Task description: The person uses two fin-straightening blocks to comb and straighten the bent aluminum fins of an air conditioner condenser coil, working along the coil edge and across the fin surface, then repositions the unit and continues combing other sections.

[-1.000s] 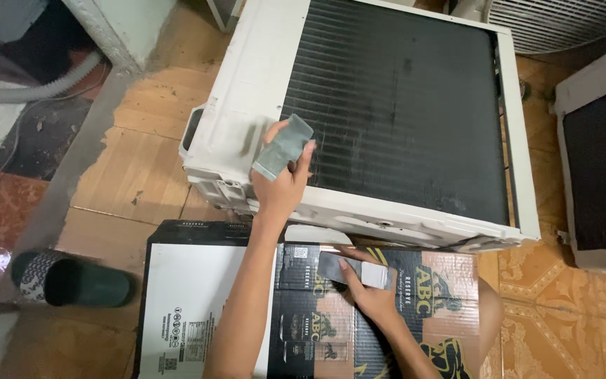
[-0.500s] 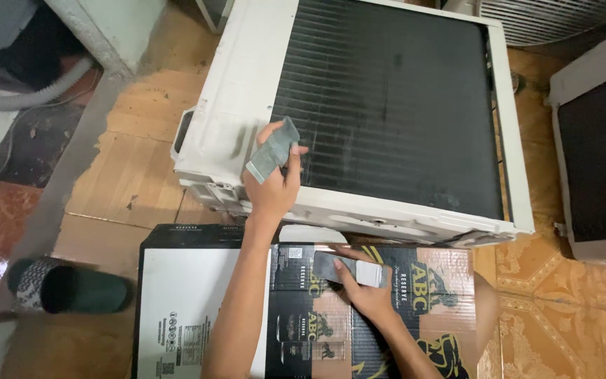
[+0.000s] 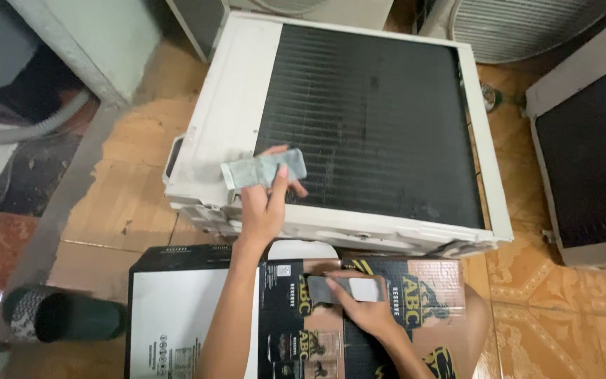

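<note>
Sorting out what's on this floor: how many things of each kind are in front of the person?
White units with dark finned faces: 2
Grey pads in hands: 2
Flattened cardboard boxes: 2
Dark sandal: 1
Total: 7

Left hand (image 3: 264, 203) raised, pinching; right hand (image 3: 362, 309) flat.

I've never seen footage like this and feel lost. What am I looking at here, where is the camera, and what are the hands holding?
The camera sits on a person's head and looks down at their own bare hands. The left hand holds a small grey pad against a white air conditioner unit lying on the floor, by its dark fin grille. The right hand rests on a flattened cardboard box, with its grip on a small grey-and-white block. A dark sandal lies at lower left.
</note>
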